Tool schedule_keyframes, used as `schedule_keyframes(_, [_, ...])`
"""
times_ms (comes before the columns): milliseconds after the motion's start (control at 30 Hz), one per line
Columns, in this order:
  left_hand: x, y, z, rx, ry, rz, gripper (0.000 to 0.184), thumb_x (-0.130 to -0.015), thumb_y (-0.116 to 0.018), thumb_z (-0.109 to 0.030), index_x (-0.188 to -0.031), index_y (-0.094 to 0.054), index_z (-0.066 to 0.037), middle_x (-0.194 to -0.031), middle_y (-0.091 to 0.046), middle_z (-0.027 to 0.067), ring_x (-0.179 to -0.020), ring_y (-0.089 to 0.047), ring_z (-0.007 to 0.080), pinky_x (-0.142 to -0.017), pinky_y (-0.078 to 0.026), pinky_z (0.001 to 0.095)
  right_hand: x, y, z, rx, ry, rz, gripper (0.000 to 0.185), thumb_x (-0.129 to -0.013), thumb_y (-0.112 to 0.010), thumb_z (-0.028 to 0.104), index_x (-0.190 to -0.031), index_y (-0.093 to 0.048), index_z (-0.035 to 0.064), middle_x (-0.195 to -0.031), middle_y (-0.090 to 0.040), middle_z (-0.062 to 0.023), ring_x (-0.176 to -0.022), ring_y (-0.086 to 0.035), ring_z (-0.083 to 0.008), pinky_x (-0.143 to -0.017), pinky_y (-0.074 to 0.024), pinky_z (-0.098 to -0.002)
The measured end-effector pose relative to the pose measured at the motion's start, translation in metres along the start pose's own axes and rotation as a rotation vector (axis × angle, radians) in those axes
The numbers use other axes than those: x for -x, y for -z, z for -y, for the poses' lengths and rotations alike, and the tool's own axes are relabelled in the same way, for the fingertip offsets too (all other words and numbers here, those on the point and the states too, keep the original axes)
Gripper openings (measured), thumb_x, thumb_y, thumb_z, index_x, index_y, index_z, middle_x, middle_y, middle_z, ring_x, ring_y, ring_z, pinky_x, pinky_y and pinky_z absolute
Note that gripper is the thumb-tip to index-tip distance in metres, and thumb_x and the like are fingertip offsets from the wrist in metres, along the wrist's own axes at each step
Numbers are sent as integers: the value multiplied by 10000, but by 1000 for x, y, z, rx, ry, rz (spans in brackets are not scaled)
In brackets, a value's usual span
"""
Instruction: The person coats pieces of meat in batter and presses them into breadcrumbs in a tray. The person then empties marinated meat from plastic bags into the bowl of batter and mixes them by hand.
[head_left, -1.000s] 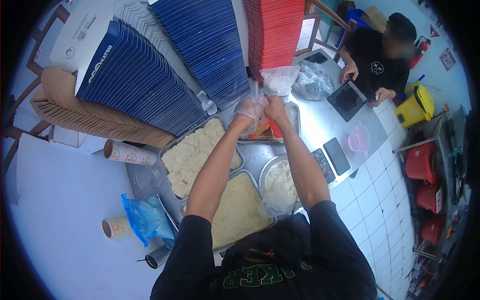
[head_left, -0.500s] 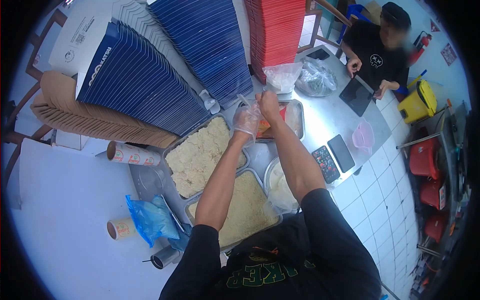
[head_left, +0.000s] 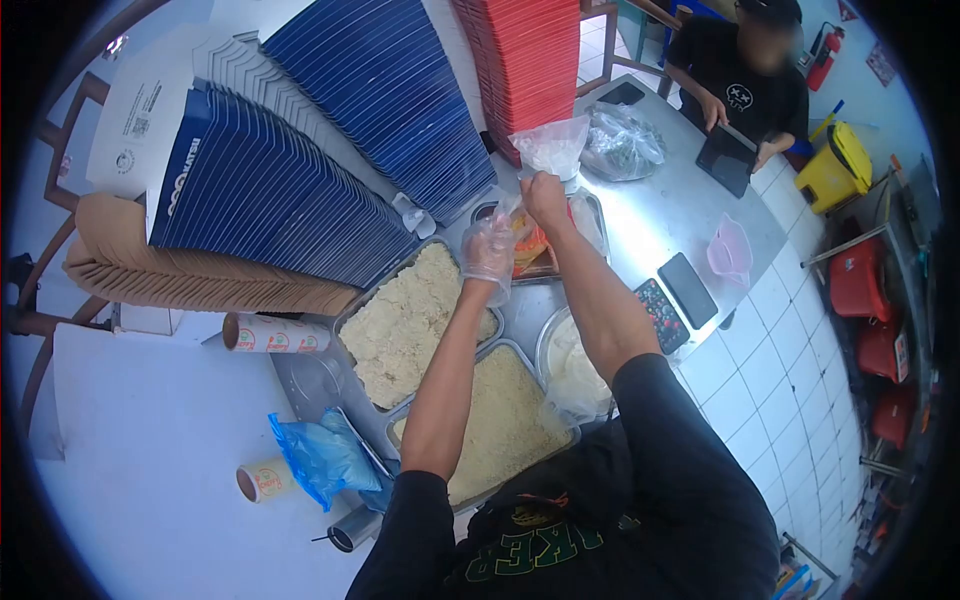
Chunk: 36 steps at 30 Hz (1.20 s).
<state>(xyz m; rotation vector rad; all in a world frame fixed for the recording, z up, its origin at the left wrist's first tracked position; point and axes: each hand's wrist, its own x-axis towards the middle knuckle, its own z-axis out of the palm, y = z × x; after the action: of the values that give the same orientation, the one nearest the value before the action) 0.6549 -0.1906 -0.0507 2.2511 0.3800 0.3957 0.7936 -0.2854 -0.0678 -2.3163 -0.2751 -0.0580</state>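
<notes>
My left hand (head_left: 488,252) wears a loose clear plastic glove. Its fingers look curled, and clear plastic (head_left: 507,202) stands up from it toward the other hand. Close beside it, my bare right hand (head_left: 545,202) is closed in a fist; what it grips is hidden. Both hands are above the near side of a metal tray (head_left: 603,222) holding orange-red and clear packaging (head_left: 530,248). Below my left forearm are a tray of pale, lumpy crumb-like food (head_left: 405,325) and a tray of finer yellowish crumbs (head_left: 505,405).
Tall stacks of blue boxes (head_left: 280,190) and red boxes (head_left: 525,70) border the far side. Plastic bags (head_left: 622,140), a phone (head_left: 687,290), a pink container (head_left: 730,250) and a round bowl (head_left: 545,350) share the metal table. Across it, a person (head_left: 740,95) holds a tablet (head_left: 727,160).
The camera view has shifted slightly. My hands stay close together over the tray, with the plastic at my left hand now reaching up between them. The person opposite has raised the tablet off the table.
</notes>
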Motion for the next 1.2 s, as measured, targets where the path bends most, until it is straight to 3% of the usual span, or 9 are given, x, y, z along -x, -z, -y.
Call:
schedule_keyframes(367, [11, 15, -23, 977, 515, -126, 458, -926, -539, -539, -950, -614, -88, -777, -502, -18, -698, -489, 128, -645, -453, 338, 14, 22, 3, -18, 66, 79, 317, -856, -555, 276, -905, -654, -21, -873, -659, -283, -839, -645, -460, -772, -523, -521])
schedule_keyframes(500, [-11, 32, 23, 661, 214, -10, 402, -932, -563, -485, -959, -602, -86, -745, -494, -26, -683, -493, 131, -679, -460, 324, 57, 55, 0, -11, 242, 64, 353, -861, -574, 307, -1033, -590, -2, -842, -656, -273, -786, -641, -454, -715, -515, -535])
schedule_keyframes(567, [-20, 41, 12, 20, 42, 62, 412, -941, -559, -454, -977, -603, -47, -771, -589, 44, -702, -542, 169, -677, -467, 339, 71, 63, 1, -57, 267, -23, 378, -864, -579, 318, -1068, -569, 0, -833, -655, -269, -773, -642, -448, -703, -513, -536])
schedule_keyframes(600, [-16, 56, -23, -12, 21, 61, 388, -918, -550, -414, -910, -615, -32, -840, -643, 226, -812, -630, 392, -692, -486, 458, 76, 62, 5, -4, 202, 13, 368, -863, -585, 323, -1030, -588, -4, -824, -657, -265, -776, -647, -438, -703, -515, -531])
schedule_keyframes(767, [-31, 71, -15, -207, -139, 11, 278, -880, -588, -325, -944, -620, -57, -822, -647, 205, -782, -632, 380, -698, -495, 458, 82, 58, 0, 96, 78, 279, 329, -846, -606, 310, -896, -639, -14, -805, -666, -245, -785, -661, -410, -712, -523, -512])
schedule_keyframes(833, [-15, 83, -64, -343, -245, -573, 251, -865, -591, -287, -974, -637, -65, -875, -661, 193, -815, -639, 369, -726, -499, 466, 89, 56, 2, 27, 73, 256, 291, -825, -625, 275, -830, -655, -15, -801, -671, -234, -790, -666, -398, -717, -525, -502])
schedule_keyframes(900, [-9, 84, -84, -423, -316, -485, 247, -907, -566, -258, -951, -644, -28, -830, -666, 150, -799, -645, 306, -781, -506, 417, 93, 57, 5, -24, 59, 251, 272, -818, -628, 259, -848, -656, -10, -805, -672, -231, -791, -666, -396, -721, -524, -500])
schedule_keyframes(967, [-8, 65, -75, -602, -107, 280, 310, -860, -600, -300, -962, -669, -16, -933, -685, 187, -873, -657, 321, -809, -507, 431, 100, 55, 6, -63, 57, 270, 256, -812, -631, 243, -866, -658, -6, -808, -673, -228, -792, -666, -394, -724, -524, -498])
schedule_keyframes(1200, [-64, -7, -35, -599, 16, 727, 490, -919, -452, -426, -1114, -664, -30, -1194, -623, 207, -1125, -598, 355, -896, -490, 451, 103, 47, 13, -105, 10, 158, 207, -803, -644, 220, -839, -628, 16, -778, -662, -213, -791, -653, -397, -727, -504, -484])
